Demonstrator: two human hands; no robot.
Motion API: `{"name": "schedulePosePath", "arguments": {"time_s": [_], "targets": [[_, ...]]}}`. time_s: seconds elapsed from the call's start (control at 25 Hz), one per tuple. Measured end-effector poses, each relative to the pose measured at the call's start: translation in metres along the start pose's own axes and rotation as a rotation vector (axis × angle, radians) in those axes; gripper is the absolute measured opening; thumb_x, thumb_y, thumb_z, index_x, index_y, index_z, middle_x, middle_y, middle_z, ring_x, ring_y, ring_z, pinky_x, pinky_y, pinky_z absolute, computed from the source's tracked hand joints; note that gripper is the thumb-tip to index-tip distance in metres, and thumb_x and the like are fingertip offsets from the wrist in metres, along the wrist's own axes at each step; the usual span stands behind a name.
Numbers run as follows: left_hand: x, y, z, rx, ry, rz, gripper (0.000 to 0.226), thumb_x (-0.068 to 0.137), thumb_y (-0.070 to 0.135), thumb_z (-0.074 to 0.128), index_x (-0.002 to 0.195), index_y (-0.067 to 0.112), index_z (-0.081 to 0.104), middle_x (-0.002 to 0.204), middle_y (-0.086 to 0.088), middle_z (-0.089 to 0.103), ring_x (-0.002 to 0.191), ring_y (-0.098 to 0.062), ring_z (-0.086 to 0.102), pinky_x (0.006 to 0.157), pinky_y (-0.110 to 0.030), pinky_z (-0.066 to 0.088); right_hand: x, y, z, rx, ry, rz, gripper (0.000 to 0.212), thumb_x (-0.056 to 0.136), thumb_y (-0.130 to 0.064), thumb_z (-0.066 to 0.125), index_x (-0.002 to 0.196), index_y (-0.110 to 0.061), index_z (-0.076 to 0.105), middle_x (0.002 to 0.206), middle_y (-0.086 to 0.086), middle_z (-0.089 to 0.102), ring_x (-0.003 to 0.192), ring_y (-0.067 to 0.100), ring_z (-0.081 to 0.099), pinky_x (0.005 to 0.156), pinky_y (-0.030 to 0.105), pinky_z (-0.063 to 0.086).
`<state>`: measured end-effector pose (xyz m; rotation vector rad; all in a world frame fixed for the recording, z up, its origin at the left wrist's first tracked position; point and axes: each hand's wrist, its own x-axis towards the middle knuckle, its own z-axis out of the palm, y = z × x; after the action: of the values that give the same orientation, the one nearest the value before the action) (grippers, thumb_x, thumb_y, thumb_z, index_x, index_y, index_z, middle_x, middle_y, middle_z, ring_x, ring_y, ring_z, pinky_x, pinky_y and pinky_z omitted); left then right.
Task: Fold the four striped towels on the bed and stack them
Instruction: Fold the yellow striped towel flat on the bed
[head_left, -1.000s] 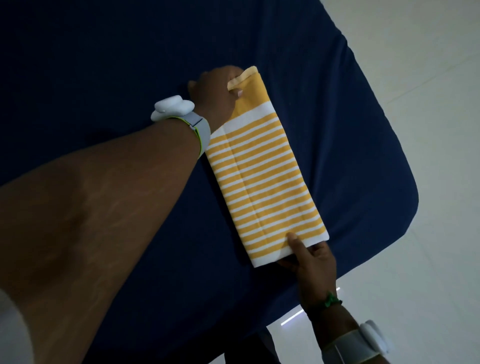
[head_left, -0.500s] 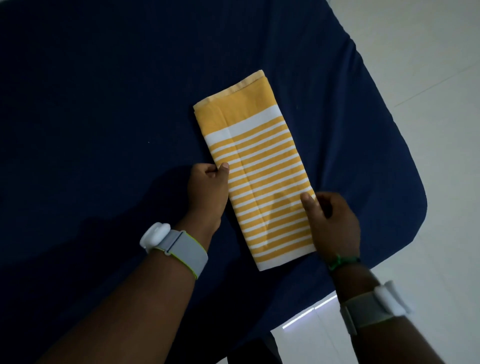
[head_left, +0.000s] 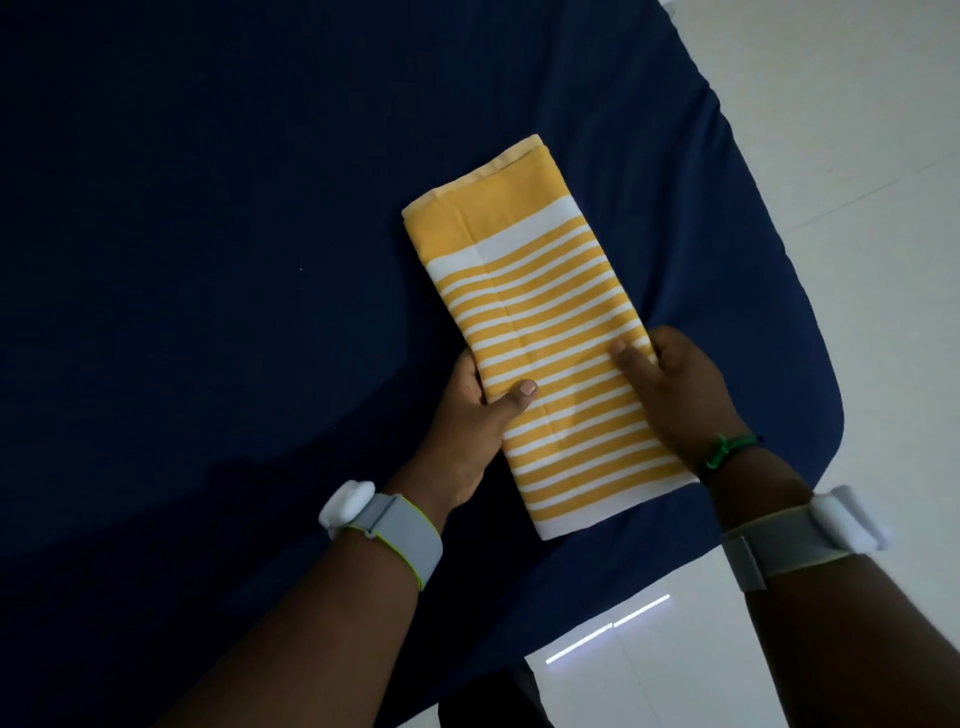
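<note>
A yellow-and-white striped towel (head_left: 540, 332), folded into a long narrow strip, is lying on the dark blue bed (head_left: 208, 260) close to its near right corner. The left hand (head_left: 475, 415) is pinching the strip's left edge, thumb on top and fingers tucked under. The right hand (head_left: 675, 395) is gripping the right edge likewise. The cloth looks light, soft and floppy, so holding both long edges near the middle should be keeping the layers together. No containers are showing.

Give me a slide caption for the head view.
Both hands grip a folded yellow striped towel on the bed.
</note>
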<state>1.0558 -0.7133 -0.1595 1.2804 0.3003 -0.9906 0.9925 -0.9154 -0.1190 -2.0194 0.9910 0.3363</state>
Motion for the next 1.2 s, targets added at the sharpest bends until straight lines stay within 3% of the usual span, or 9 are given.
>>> {"name": "schedulePosePath", "arguments": {"time_s": [0.12, 0.24, 0.36, 0.48, 0.56, 0.68, 0.88, 1.08, 1.2], "targets": [[0.001, -0.010, 0.005, 0.106, 0.106, 0.006, 0.055, 0.092, 0.013, 0.075, 0.138, 0.034, 0.051, 0.127, 0.003, 0.070, 0.116, -0.016, 0.068, 0.097, -0.054, 0.057, -0.002, 0.013, 0.008, -0.047, 0.060, -0.007, 0.037, 0.094, -0.055, 0.061, 0.098, -0.018, 0.062, 0.088, -0.006, 0.066, 0.082, 0.014, 0.063, 0.076, 0.038, 0.053], [-0.006, -0.012, 0.007, 0.120, 0.178, 0.033, 0.067, 0.089, 0.012, 0.078, 0.144, 0.032, 0.045, 0.124, 0.006, 0.070, 0.110, -0.008, 0.069, 0.092, -0.041, 0.060, -0.002, 0.016, 0.017, -0.060, 0.100, -0.006, 0.036, 0.092, -0.057, 0.062, 0.097, -0.021, 0.060, 0.086, -0.008, 0.065, 0.082, 0.017, 0.064, 0.073, 0.038, 0.053], [-0.013, -0.013, 0.010, 0.153, 0.227, 0.060, 0.075, 0.088, 0.013, 0.080, 0.148, 0.030, 0.039, 0.123, 0.009, 0.069, 0.104, -0.002, 0.069, 0.085, -0.030, 0.059, -0.009, 0.014, 0.026, -0.135, 0.162, -0.057, 0.042, 0.088, -0.061, 0.066, 0.110, -0.026, 0.056, 0.101, -0.006, 0.065, 0.093, 0.020, 0.064, 0.077, 0.040, 0.054], [-0.017, -0.013, 0.002, 0.345, 0.326, 0.144, 0.070, 0.087, 0.018, 0.080, 0.146, 0.026, 0.043, 0.120, 0.008, 0.065, 0.097, -0.005, 0.069, 0.080, -0.027, 0.058, -0.019, 0.012, 0.038, -0.332, 0.400, -0.346, 0.053, 0.087, -0.054, 0.069, 0.124, -0.018, 0.059, 0.122, 0.004, 0.059, 0.112, 0.028, 0.054, 0.094, 0.045, 0.046], [-0.022, -0.013, -0.009, 0.503, 0.382, 0.201, 0.062, 0.088, 0.021, 0.079, 0.143, 0.023, 0.049, 0.122, 0.005, 0.061, 0.086, 0.001, 0.066, 0.070, -0.014, 0.053, -0.025, 0.003, 0.048, -0.385, 0.511, -0.548, 0.049, 0.089, -0.049, 0.069, 0.124, -0.014, 0.063, 0.125, 0.007, 0.059, 0.117, 0.030, 0.052, 0.102, 0.045, 0.039], [-0.036, -0.017, -0.035, 0.605, 0.409, 0.248, 0.058, 0.090, 0.016, 0.077, 0.142, 0.018, 0.051, 0.125, -0.001, 0.058, 0.082, 0.011, 0.062, 0.068, -0.005, 0.048, -0.039, -0.014, 0.079, -0.283, 0.348, -0.705, 0.042, 0.090, -0.041, 0.071, 0.119, -0.012, 0.066, 0.120, 0.009, 0.060, 0.110, 0.030, 0.055, 0.094, 0.047, 0.045], [-0.089, -0.029, -0.086, 0.700, 0.379, 0.262, 0.057, 0.092, 0.017, 0.074, 0.143, 0.019, 0.049, 0.125, 0.001, 0.057, 0.100, -0.010, 0.064, 0.085, -0.024, 0.055, -0.089, -0.027, 0.135, -0.306, 0.112, -0.773, 0.043, 0.088, -0.044, 0.068, 0.117, -0.012, 0.067, 0.118, 0.006, 0.060, 0.105, 0.029, 0.055, 0.086, 0.044, 0.047], [-0.171, -0.051, -0.141, 0.811, 0.363, 0.158, 0.055, 0.095, 0.012, 0.069, 0.145, 0.017, 0.048, 0.130, -0.001, 0.056, 0.107, -0.015, 0.062, 0.096, -0.038, 0.055, -0.165, -0.022, 0.168, -0.430, -0.082, -0.692, 0.044, 0.085, -0.051, 0.063, 0.115, -0.019, 0.065, 0.113, 0.003, 0.058, 0.099, 0.031, 0.055, 0.078, 0.047, 0.049], [-0.254, -0.051, -0.168, 0.850, 0.355, 0.153, 0.056, 0.096, 0.012, 0.067, 0.148, 0.017, 0.045, 0.137, -0.005, 0.054, 0.119, -0.019, 0.058, 0.102, -0.036, 0.050, -0.235, -0.035, 0.178, -0.551, -0.191, -0.732, 0.049, 0.083, -0.055, 0.059, 0.114, -0.018, 0.063, 0.116, 0.005, 0.056, 0.101, 0.034, 0.055, 0.077, 0.047, 0.051]]}}
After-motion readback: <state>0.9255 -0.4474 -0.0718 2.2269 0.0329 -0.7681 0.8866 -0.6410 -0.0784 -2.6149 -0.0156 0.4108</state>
